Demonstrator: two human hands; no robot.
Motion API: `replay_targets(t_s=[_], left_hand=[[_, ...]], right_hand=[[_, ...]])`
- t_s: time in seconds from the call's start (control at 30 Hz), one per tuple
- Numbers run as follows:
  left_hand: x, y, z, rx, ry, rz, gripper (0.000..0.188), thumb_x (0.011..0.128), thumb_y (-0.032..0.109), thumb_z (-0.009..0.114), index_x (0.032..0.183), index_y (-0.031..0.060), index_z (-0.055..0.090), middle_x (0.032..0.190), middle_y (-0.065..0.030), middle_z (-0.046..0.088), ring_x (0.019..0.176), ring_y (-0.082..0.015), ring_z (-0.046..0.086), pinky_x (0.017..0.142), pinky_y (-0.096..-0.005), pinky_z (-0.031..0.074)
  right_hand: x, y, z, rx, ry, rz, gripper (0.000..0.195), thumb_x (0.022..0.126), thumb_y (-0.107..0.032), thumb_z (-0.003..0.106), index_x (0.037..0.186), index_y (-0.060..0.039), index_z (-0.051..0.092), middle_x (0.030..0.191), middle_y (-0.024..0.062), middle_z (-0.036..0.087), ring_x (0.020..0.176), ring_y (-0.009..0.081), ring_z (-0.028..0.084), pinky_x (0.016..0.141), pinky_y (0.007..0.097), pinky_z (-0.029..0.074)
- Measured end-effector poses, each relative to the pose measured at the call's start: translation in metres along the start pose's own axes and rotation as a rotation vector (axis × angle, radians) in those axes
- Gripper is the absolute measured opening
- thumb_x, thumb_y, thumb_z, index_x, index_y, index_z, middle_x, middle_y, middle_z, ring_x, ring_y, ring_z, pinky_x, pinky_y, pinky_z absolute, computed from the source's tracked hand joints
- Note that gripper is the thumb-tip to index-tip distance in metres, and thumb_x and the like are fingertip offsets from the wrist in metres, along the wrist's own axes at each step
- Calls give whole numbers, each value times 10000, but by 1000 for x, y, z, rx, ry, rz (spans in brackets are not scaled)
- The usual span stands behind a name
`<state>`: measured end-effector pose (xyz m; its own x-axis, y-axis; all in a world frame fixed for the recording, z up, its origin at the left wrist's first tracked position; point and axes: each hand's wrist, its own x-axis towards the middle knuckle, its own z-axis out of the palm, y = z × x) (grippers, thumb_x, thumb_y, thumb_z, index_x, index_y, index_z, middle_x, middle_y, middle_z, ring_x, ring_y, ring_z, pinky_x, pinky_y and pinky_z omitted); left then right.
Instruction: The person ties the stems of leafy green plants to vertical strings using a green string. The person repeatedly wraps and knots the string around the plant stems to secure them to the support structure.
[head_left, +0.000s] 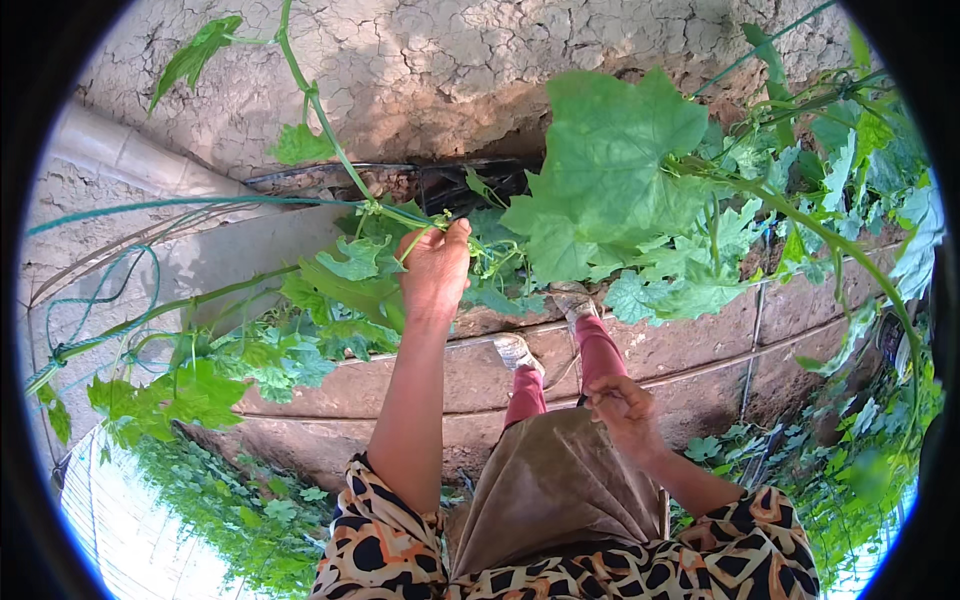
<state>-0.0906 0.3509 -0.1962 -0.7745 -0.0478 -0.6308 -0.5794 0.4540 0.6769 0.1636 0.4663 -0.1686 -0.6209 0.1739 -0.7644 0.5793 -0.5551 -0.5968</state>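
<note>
My left hand (436, 264) is closed around a green vine stem (409, 217) at the middle of the view, where a green twine (225, 200) comes in from the left. Small buds and tendrils (487, 259) curl out beside the thumb. From the grip, one shoot (322, 112) climbs toward the top left. My right hand (621, 409) hangs low in front of the brown apron (555, 480), its fingers curled. Whether something small sits in those fingers, I cannot tell. A broad lobed leaf (615, 150) spreads to the right of my left hand.
A cracked earthen wall (450, 52) rises ahead, with a pale pole (135, 154) leaning at the left. Looped green twine (154, 277) hangs there. A thick bent stem (840, 244) arches at the right. Brick-coloured paving (690, 337) lies underfoot, and more leafy plants (247, 495) grow behind.
</note>
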Motion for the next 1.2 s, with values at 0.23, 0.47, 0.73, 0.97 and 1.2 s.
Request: replay_targets(t_s=[0.23,0.47,0.73,0.97,1.2], left_hand=[[-13,-25,-5,122,94,-7,250,707,272,605,689,22,606,604,-68,581,591,-189,548,588,-300,421],[-29,-20,-12,12,131,43,62,735,54,586,743,-7,570,684,-67,573,582,-114,492,532,-237,391],[-32,-28,-13,70,-12,-50,231,767,229,565,730,1,565,632,-59,556,603,-147,515,570,-280,396],[-41,-39,3,-52,0,99,173,801,148,544,676,30,524,613,31,482,552,-40,374,496,-203,309],[-42,-38,-3,-190,-28,49,206,831,198,514,756,8,532,691,-37,549,627,-96,511,493,-223,444]], right_hand=[[122,-8,137,730,95,-28,484,717,-96,640,1079,36,346,989,142,482,878,194,508,746,271,443],[130,2,161,210,333,-96,556,608,-97,747,992,33,367,849,103,488,691,144,461,592,236,434],[114,-13,171,449,547,-2,487,633,-94,729,958,49,396,797,105,514,636,155,521,482,255,460],[127,23,152,204,518,-59,292,679,-202,684,715,54,547,580,88,558,487,134,499,447,278,411],[111,-6,142,-418,468,-280,214,717,-177,593,664,22,536,518,172,527,475,286,535,489,350,421]])
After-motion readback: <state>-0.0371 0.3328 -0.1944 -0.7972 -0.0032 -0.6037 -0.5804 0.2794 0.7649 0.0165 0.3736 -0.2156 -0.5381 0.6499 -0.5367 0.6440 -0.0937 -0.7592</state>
